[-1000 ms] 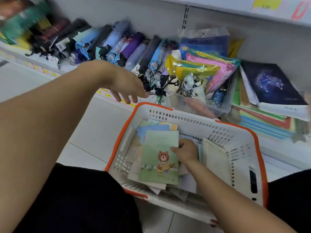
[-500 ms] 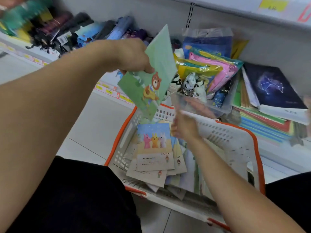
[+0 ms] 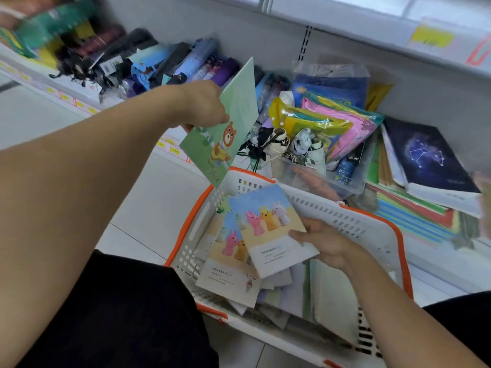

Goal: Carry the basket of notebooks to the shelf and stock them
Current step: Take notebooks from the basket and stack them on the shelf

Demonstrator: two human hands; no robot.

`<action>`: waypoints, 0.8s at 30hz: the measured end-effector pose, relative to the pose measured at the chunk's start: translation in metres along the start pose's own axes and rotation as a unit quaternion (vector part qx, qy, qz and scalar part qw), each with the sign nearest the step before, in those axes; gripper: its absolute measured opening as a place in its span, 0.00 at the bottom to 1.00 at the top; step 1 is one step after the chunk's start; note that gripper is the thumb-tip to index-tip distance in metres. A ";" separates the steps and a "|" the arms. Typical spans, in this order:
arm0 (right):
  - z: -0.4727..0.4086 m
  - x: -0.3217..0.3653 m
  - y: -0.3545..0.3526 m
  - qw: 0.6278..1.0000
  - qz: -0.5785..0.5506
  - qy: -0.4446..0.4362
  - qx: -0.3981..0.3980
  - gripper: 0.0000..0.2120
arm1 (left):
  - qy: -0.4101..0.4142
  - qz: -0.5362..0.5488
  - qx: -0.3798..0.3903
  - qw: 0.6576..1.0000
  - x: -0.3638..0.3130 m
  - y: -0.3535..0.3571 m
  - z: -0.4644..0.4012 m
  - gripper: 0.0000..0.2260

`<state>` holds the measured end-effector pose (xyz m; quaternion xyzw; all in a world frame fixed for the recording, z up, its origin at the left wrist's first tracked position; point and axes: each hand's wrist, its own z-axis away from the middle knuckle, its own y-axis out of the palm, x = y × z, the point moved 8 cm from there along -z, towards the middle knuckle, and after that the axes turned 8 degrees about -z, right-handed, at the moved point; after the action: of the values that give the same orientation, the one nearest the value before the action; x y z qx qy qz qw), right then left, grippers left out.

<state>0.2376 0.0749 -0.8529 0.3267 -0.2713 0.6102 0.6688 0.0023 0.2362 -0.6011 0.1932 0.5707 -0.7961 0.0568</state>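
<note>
While the left hand [image 3: 204,107] pinches the green bear notebook [image 3: 225,128] by its long edge, holding it tilted in the air above the basket's far left corner, the right hand [image 3: 324,243] has its fingers closed on the lower right edge of a rabbit notebook [image 3: 268,229], lifted just clear of the pile inside the white and orange basket [image 3: 372,229]. A second rabbit notebook [image 3: 231,261] and more thin books lie loose in the basket near its left wall. The basket rests against the person's lap, touching the front edge of the shelf [image 3: 438,261], where a dark constellation notebook [image 3: 425,155] tops a stack at the right end. These notebooks look light, thin and bendy, with smooth covers that may slide over each other; a grip along the spine or a long edge, thumb on top, should keep one flat, and several are best squared together before being laid on the stack
</note>
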 end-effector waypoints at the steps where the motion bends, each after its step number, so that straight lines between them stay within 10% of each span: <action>1: 0.014 0.021 0.002 0.996 -0.078 -0.034 0.027 0.15 | -0.003 0.002 -0.010 1.000 0.001 -0.003 0.000 0.09; 5: 0.057 0.116 0.022 0.954 -0.245 -0.164 0.062 0.16 | -0.016 0.137 -0.046 0.989 -0.001 -0.015 -0.001 0.10; 10: 0.070 0.205 0.056 0.949 -0.147 -0.277 -0.026 0.09 | -0.006 0.406 -0.030 0.913 -0.031 -0.015 0.008 0.15; 17: 0.090 0.250 0.059 0.911 -0.160 -0.365 -0.106 0.13 | 0.132 0.459 0.000 0.879 -0.063 -0.025 0.017 0.09; 24: 0.129 0.266 0.052 0.884 -0.139 -0.437 -0.095 0.19 | 0.089 0.468 0.109 0.873 -0.068 -0.009 0.032 0.17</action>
<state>0.2190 0.1477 -0.5623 0.5292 -0.5450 0.2778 0.5880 0.0541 0.2004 -0.5584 0.5122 0.3259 -0.7133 0.3502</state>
